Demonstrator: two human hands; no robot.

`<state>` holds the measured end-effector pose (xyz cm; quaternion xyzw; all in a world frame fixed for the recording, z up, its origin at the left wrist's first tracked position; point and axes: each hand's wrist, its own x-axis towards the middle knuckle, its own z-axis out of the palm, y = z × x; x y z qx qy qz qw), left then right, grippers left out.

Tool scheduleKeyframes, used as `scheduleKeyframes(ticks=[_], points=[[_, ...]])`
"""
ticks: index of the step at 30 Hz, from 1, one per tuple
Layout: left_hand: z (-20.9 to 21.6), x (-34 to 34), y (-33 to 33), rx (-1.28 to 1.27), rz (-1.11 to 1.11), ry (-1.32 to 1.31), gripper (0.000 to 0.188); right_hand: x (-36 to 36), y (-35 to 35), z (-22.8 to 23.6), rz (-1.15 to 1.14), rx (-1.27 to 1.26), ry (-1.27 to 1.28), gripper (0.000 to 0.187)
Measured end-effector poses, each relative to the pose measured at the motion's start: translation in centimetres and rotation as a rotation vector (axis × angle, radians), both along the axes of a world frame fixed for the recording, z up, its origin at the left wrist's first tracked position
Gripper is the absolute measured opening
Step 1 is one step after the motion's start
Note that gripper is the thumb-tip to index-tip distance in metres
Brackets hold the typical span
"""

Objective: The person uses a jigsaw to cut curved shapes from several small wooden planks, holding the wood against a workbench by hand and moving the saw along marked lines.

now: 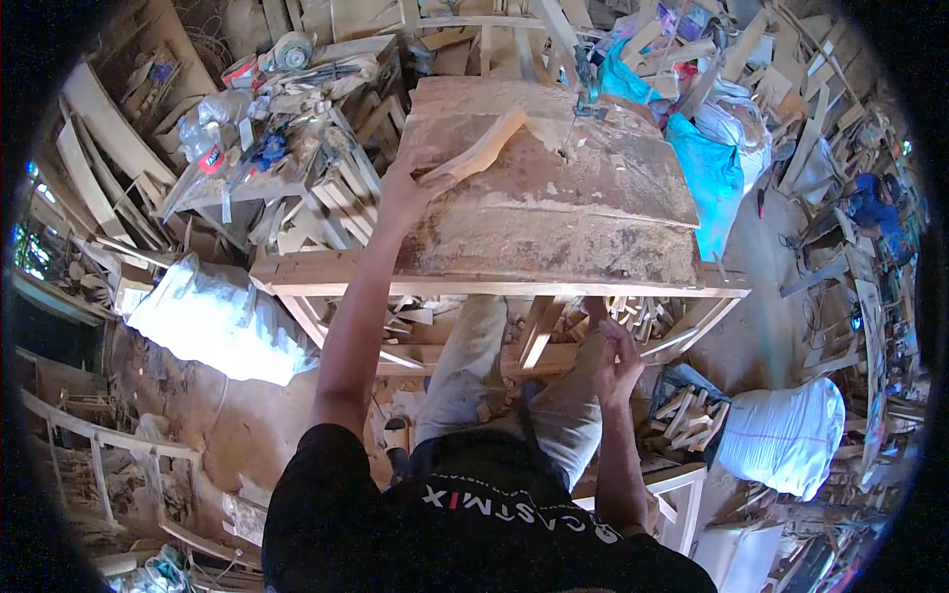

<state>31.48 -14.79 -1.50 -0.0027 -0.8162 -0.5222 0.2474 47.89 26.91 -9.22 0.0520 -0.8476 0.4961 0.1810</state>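
Note:
My left hand (407, 196) grips the near end of a curved, pale piece of wood (479, 153). The piece lies slantwise over a worn, dusty wooden worktable (554, 242), its far end pointing to the back right. Beyond that end, at the table's back, stands a thin upright metal part (576, 104), too small to make out fully. My right hand (619, 358) hangs low in front of the table's near edge, by my leg. Its fingers are loosely bent and apart, and I see nothing in them.
Left of the worktable stands a bench (257, 188) cluttered with wood scraps and a plastic bottle (206, 148). Turquoise sacks (707, 178) touch the right side. White sacks (786, 435) stand on the floor. Wood offcuts (687, 420) lie near my right arm. A person in blue (872, 206) is far right.

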Motion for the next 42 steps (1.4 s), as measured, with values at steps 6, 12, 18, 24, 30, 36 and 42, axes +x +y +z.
scheduleKeyframes(ticks=[6,12,18,24,30,36,42], points=[[0.7,1.7,3.2,0.310,-0.033,0.065,0.052,0.1,1.0,-1.0,0.020,-0.223,-0.002,0.025],[3.3,5.8,9.3,0.722,-0.316,-0.034,0.041,-1.8,-1.5,5.2,0.169,-0.545,-0.119,0.041],[3.9,7.0,14.9,0.621,-0.463,-0.114,0.037,-3.8,-2.9,9.2,0.229,-0.744,-0.183,0.054],[1.8,7.4,18.2,0.441,-0.588,-0.245,0.041,-3.4,-3.1,9.1,0.164,-0.897,-0.257,0.035],[1.1,7.7,14.8,0.500,-0.497,-0.085,0.040,-3.1,0.7,9.0,-0.086,-0.799,-0.171,0.032],[0.1,8.3,5.1,0.025,-0.139,0.089,0.034,-6.5,6.8,9.2,-0.255,-0.034,0.169,0.037],[-0.3,9.5,1.5,-0.457,0.148,0.129,0.037,-11.3,6.1,13.7,-0.172,0.383,0.169,0.032]])
